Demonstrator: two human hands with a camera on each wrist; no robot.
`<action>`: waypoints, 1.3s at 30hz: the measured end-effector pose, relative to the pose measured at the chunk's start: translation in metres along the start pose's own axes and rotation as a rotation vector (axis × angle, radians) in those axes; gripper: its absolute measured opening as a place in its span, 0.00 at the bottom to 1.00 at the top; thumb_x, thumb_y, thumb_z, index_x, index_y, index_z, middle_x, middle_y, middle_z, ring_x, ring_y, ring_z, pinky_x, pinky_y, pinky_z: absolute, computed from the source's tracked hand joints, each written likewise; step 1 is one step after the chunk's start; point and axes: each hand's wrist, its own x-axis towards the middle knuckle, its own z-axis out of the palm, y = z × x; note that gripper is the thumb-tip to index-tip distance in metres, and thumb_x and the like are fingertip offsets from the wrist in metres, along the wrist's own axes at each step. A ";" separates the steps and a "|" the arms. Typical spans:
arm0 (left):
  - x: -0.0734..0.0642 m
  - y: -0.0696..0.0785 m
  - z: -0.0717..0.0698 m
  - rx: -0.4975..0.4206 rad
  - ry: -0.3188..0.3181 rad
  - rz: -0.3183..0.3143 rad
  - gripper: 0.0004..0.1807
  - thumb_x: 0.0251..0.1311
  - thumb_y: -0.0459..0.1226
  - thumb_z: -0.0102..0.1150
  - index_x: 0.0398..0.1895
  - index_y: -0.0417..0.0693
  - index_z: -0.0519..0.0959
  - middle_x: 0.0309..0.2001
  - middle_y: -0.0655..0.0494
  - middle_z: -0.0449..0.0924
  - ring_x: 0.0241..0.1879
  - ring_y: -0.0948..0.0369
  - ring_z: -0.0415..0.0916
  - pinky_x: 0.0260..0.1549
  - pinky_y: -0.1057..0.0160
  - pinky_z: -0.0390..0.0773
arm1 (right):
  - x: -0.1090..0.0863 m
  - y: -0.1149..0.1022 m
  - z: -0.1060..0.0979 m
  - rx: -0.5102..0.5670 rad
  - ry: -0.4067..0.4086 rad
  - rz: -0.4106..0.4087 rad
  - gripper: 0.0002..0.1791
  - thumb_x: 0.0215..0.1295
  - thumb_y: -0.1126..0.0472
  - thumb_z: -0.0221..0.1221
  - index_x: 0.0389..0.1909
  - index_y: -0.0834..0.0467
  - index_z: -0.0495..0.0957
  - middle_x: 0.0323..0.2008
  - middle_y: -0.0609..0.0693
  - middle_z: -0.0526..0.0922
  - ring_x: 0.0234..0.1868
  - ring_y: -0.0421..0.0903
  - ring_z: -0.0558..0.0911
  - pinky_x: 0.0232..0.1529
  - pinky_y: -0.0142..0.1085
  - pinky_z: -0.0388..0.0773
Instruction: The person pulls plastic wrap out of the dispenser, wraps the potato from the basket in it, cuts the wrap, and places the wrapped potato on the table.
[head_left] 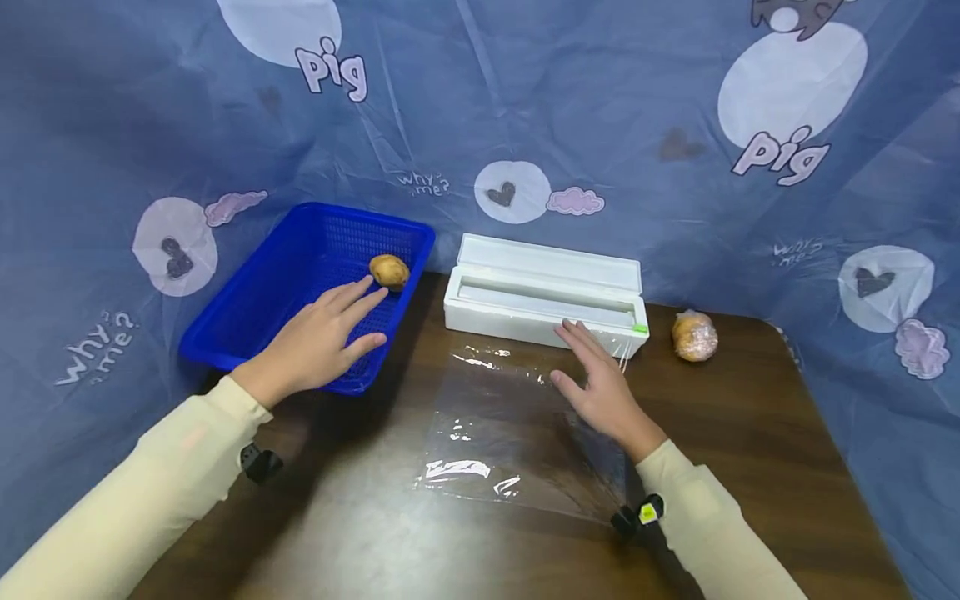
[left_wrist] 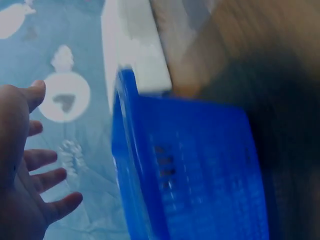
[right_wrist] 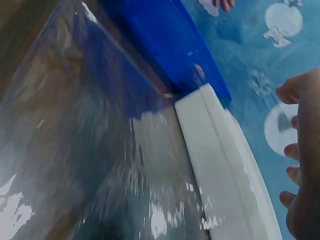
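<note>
A single potato (head_left: 389,272) lies in the blue plastic basket (head_left: 225,329), near its right wall. My left hand (head_left: 315,337) hovers over the basket's right side, fingers spread, fingertips close to the potato and holding nothing. A sheet of clear plastic wrap (head_left: 510,433) lies on the table in front of a white cling film box (head_left: 543,292) whose lid stands up. My right hand (head_left: 603,392) is above the wrap's right part, fingers extended and holding nothing. In the left wrist view the basket (left_wrist: 200,165) hides the potato.
At the right of the box sits a potato wrapped in plastic film (head_left: 694,336). A green tab (head_left: 640,328) shows on the box's right end. Behind the brown wooden table (head_left: 757,467) hangs a blue printed cloth (head_left: 600,108).
</note>
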 end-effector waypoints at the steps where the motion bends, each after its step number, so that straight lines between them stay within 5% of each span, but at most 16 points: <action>1: 0.005 -0.004 -0.001 -0.002 -0.005 -0.002 0.35 0.72 0.50 0.56 0.76 0.42 0.63 0.76 0.37 0.55 0.73 0.37 0.55 0.61 0.30 0.62 | 0.007 -0.002 0.004 -0.003 -0.015 -0.005 0.36 0.71 0.46 0.58 0.74 0.60 0.65 0.74 0.61 0.62 0.76 0.63 0.56 0.71 0.62 0.52; 5: 0.020 -0.016 0.000 -0.019 -0.001 -0.016 0.36 0.72 0.48 0.57 0.77 0.42 0.61 0.76 0.36 0.55 0.72 0.37 0.56 0.65 0.34 0.60 | 0.029 -0.010 0.018 -0.002 -0.078 -0.015 0.38 0.71 0.45 0.58 0.75 0.59 0.63 0.76 0.58 0.59 0.77 0.62 0.54 0.72 0.61 0.50; 17: 0.055 -0.039 -0.005 -0.026 -0.145 -0.140 0.38 0.73 0.49 0.56 0.79 0.43 0.57 0.77 0.35 0.52 0.73 0.35 0.53 0.68 0.36 0.56 | 0.086 -0.026 0.048 -0.050 -0.136 -0.055 0.38 0.65 0.52 0.65 0.73 0.61 0.66 0.73 0.60 0.64 0.76 0.61 0.56 0.74 0.55 0.52; 29: 0.093 -0.066 -0.008 0.173 -0.291 -0.193 0.37 0.70 0.49 0.58 0.76 0.41 0.61 0.73 0.32 0.58 0.69 0.34 0.60 0.60 0.33 0.66 | 0.128 -0.030 0.073 -0.123 -0.190 -0.062 0.36 0.66 0.49 0.63 0.70 0.63 0.70 0.70 0.63 0.69 0.75 0.64 0.58 0.74 0.53 0.53; 39: 0.108 -0.083 0.011 0.272 -0.370 -0.261 0.37 0.68 0.48 0.62 0.75 0.40 0.63 0.70 0.33 0.64 0.67 0.36 0.64 0.57 0.32 0.69 | 0.141 -0.031 0.108 -0.267 -0.277 -0.024 0.34 0.68 0.46 0.61 0.69 0.61 0.71 0.71 0.59 0.69 0.76 0.60 0.57 0.72 0.59 0.53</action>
